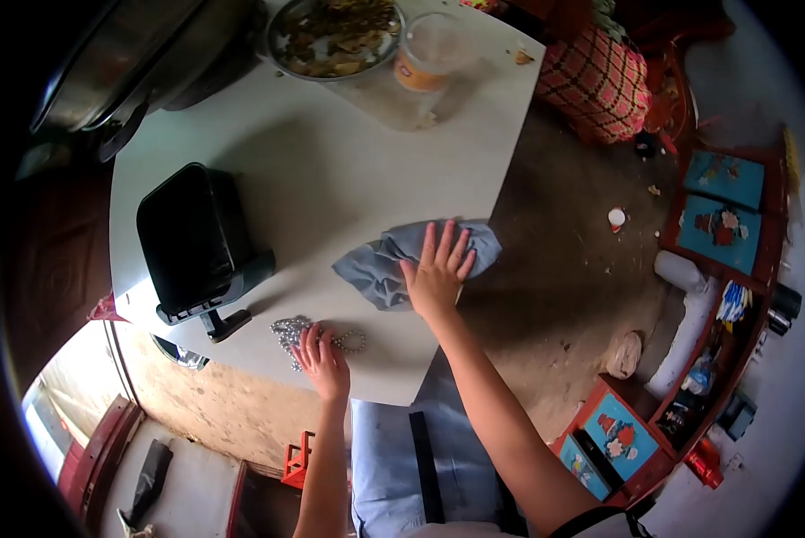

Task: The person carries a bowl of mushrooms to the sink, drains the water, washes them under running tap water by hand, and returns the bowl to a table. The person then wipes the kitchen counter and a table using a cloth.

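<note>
A crumpled grey-blue cloth (pixel 375 267) lies near the right edge of the white table. My right hand (pixel 438 273) rests flat on it with the fingers spread. Closer to the table's front edge, a heap of silvery beads (pixel 287 332) lies on the surface, with a loop of the strand reaching out to the right. My left hand (pixel 322 360) touches the beads from above, fingers slightly bent and apart. A black open basket with a handle (pixel 187 242) stands to the left of the cloth.
At the table's far side are a metal plate of dried leafy pieces (pixel 330 40) and a clear plastic tub (pixel 425 54). Large metal pans (pixel 142 63) stand at upper left. Cabinets with blue painted doors (pixel 721 229) line the right. A checked cloth (pixel 595 85) hangs beyond the table.
</note>
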`<state>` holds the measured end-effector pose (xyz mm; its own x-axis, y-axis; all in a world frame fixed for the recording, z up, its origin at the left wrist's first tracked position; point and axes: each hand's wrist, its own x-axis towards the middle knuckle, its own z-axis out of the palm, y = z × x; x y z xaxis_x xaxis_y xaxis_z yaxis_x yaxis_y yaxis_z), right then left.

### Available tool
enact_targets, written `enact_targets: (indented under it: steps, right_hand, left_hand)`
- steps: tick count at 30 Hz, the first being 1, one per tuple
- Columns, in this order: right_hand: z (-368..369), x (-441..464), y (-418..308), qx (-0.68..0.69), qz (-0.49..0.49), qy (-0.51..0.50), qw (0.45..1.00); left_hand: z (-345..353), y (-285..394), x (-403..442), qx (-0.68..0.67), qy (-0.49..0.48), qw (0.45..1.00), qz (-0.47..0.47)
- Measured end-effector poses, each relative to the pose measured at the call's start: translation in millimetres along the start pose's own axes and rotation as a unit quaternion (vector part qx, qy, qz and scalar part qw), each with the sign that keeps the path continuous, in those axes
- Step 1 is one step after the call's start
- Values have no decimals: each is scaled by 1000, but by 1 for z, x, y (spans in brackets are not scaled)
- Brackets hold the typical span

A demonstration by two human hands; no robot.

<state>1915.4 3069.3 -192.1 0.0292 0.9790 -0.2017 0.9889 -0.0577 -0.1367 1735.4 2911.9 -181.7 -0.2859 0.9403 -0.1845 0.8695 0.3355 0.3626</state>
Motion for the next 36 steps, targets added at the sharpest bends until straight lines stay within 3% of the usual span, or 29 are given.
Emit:
enact_targets:
  steps: [5,9,12,17,19,21,23,24,25,27,29,31,34,35,36]
  right_hand:
    - [-6,13,22,-16,-35,53,998]
    - [-5,31,47,70,-112,65,989]
    - [-11,53,70,51,-187,10,981]
    - [-12,80,88,6,-271,-46,961]
    - [-16,82,91,14,-282,-47,958]
    - [-14,81,91,15,-271,-38,962]
    - [-13,79,92,7,-267,-17,964]
    - [-12,79,92,15,-265,-4,964]
    - [-10,79,92,21,-265,11,964]
    - [-13,76,96,138,-265,91,950]
    - [-16,70,102,219,-272,96,932]
    - [-30,58,107,261,-257,72,928]
    - [-51,49,106,366,-185,17,912]
    - [-55,51,106,416,-142,11,898]
    - [-59,60,108,565,-106,-13,818]
  left_hand:
    - [-10,17,14,22,-9,1000,9]
    - [6,19,22,48,-13,998,29]
    - [-5,24,22,47,-63,996,48]
    - [-5,23,24,52,-62,995,54]
    - [-9,42,25,-33,-85,996,-9]
    - [-5,54,26,8,-52,998,31]
    - [-2,67,30,51,-87,993,-60]
    - [8,52,32,95,-66,993,17]
    - [8,56,34,95,-69,993,2]
    - [10,53,36,111,-81,990,-8]
    - [12,57,35,110,-44,993,-3]
    - [4,73,38,6,-53,997,-64]
    - [0,79,42,45,-42,994,-85]
    - [-2,85,43,31,-50,991,-117]
    - [-3,86,47,-5,-76,982,-173]
